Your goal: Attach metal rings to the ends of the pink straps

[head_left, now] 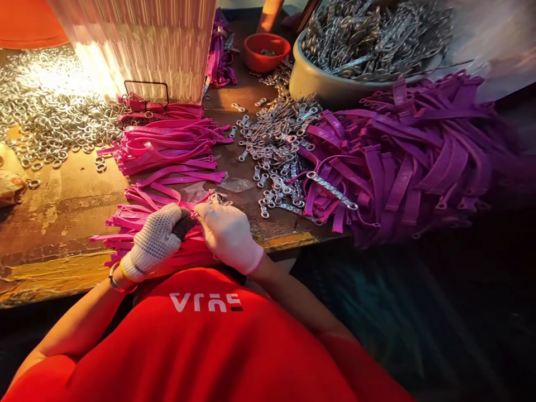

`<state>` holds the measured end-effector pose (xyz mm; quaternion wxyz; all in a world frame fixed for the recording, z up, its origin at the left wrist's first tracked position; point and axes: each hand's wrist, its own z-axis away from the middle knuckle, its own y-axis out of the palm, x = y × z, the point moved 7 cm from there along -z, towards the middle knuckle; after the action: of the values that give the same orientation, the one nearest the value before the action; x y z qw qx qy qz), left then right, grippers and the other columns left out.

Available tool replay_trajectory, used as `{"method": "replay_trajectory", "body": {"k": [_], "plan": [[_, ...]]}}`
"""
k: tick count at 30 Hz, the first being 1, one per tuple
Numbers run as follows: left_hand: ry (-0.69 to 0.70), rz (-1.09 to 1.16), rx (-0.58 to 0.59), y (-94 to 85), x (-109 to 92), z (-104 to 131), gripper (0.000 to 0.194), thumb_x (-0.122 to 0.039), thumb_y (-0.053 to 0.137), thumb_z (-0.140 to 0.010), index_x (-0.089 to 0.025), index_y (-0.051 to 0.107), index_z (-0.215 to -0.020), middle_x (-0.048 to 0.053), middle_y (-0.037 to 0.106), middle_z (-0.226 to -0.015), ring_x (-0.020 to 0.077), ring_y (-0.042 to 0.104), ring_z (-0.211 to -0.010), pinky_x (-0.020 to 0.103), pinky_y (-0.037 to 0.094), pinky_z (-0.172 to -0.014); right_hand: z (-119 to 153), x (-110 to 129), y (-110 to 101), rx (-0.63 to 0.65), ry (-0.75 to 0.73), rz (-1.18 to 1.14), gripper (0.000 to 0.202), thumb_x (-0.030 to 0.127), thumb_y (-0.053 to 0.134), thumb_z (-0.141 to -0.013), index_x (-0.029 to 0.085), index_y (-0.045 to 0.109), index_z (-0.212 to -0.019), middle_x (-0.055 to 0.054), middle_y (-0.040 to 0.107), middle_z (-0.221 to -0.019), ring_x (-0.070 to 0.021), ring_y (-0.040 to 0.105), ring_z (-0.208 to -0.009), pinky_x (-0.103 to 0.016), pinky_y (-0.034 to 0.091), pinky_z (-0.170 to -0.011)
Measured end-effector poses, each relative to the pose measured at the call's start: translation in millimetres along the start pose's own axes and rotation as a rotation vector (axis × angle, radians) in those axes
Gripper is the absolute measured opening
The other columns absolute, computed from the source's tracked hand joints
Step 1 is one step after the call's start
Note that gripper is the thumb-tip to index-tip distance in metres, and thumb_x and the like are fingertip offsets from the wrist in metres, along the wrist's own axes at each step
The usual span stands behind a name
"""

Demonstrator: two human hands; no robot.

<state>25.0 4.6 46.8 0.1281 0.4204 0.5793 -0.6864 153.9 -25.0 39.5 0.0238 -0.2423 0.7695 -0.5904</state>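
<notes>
My left hand (157,237), in a white dotted work glove with dark fingertips, is closed at the table's front edge. A pink strap (161,190) runs in to its fingertips. Pressed up against it, my right hand (228,230), in a plain white glove, pinches at the same spot. Its fingers hide what they hold. Small metal links (218,198) show just beyond the right knuckles. Around and under my left hand lie more pink straps (121,231), with further rows of pink straps (167,145) behind.
Loose metal rings (46,134) cover the left, by a ribbed clear panel (146,44). Metal links (276,139) lie centrally. A large heap of purple straps (419,151) fills the right, before a tub (322,89) of metal parts. A red bowl (266,51) stands behind.
</notes>
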Motion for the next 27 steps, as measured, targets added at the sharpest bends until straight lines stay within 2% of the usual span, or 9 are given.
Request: {"method": "replay_trajectory", "body": {"k": [4,10,12,15,17,19,23,27], "plan": [[-0.005,0.069,0.108,5.2,3,-3,0.027,-0.037,0.057,-0.093,-0.017,0.064,-0.077,0.003,0.063,-0.072,0.0152,0.050,-0.067,0.025,0.036,-0.062,0,1,5,0.025,-0.015,0.041,0.028,0.016,0.041,-0.099,0.015,0.067,-0.111,-0.010,0.067,-0.081,-0.0233,0.056,-0.074,-0.035,0.034,-0.069],[-0.033,0.152,0.130,6.2,4,-1,0.029,-0.040,0.062,-0.089,-0.016,0.064,-0.073,0.001,0.059,-0.069,0.0134,0.047,-0.064,0.024,0.035,-0.061,-5,3,-1,0.012,0.012,-0.009,0.029,0.019,0.040,-0.102,0.017,0.065,-0.117,-0.010,0.071,-0.091,-0.0242,0.061,-0.082,-0.035,0.039,-0.074],[-0.106,0.248,0.123,6.8,12,3,0.029,-0.039,0.059,-0.091,-0.016,0.064,-0.074,-0.001,0.057,-0.066,0.0124,0.044,-0.062,0.023,0.035,-0.059,-7,6,-5,0.059,0.006,-0.047,0.028,0.020,0.047,-0.100,0.016,0.062,-0.124,-0.011,0.072,-0.100,-0.0252,0.064,-0.091,-0.034,0.041,-0.078],[-0.151,0.308,0.066,6.6,20,10,0.029,-0.038,0.059,-0.092,-0.016,0.064,-0.075,-0.001,0.058,-0.068,0.0121,0.045,-0.064,0.023,0.037,-0.061,-8,10,-6,0.234,0.025,-0.040,0.044,0.027,0.061,-0.095,0.014,0.053,-0.137,-0.013,0.074,-0.104,-0.0273,0.068,-0.094,-0.034,0.042,-0.076],[-0.138,0.279,0.041,8.0,22,13,0.028,-0.039,0.060,-0.092,-0.015,0.066,-0.078,0.000,0.060,-0.071,0.0125,0.047,-0.066,0.024,0.038,-0.063,-8,7,-3,0.347,0.074,0.011,0.042,0.032,0.062,-0.095,0.014,0.057,-0.132,-0.012,0.076,-0.094,-0.0272,0.070,-0.086,-0.033,0.039,-0.068],[-0.119,0.236,0.040,10.9,22,14,0.029,-0.040,0.059,-0.093,-0.014,0.069,-0.083,0.001,0.062,-0.072,0.0133,0.048,-0.068,0.024,0.038,-0.064,-7,5,1,0.400,0.093,0.047,0.029,0.033,0.058,-0.097,0.014,0.062,-0.119,-0.011,0.075,-0.086,-0.0257,0.070,-0.079,-0.032,0.035,-0.062],[-0.063,0.133,0.062,18.5,23,15,0.029,-0.036,0.055,-0.094,-0.013,0.070,-0.083,0.002,0.065,-0.073,0.0149,0.052,-0.069,0.026,0.039,-0.064,0,7,13,0.391,-0.014,0.089,0.026,0.034,0.049,-0.100,0.012,0.063,-0.105,-0.012,0.073,-0.078,-0.0251,0.068,-0.073,-0.033,0.028,-0.058],[-0.026,0.014,0.096,20.6,21,8,0.026,-0.031,0.054,-0.093,-0.013,0.070,-0.083,0.004,0.069,-0.075,0.0166,0.057,-0.069,0.026,0.041,-0.064,3,11,25,0.377,-0.129,0.156,0.028,0.030,0.043,-0.101,0.010,0.063,-0.102,-0.015,0.071,-0.077,-0.0258,0.066,-0.071,-0.034,0.025,-0.057]]}}
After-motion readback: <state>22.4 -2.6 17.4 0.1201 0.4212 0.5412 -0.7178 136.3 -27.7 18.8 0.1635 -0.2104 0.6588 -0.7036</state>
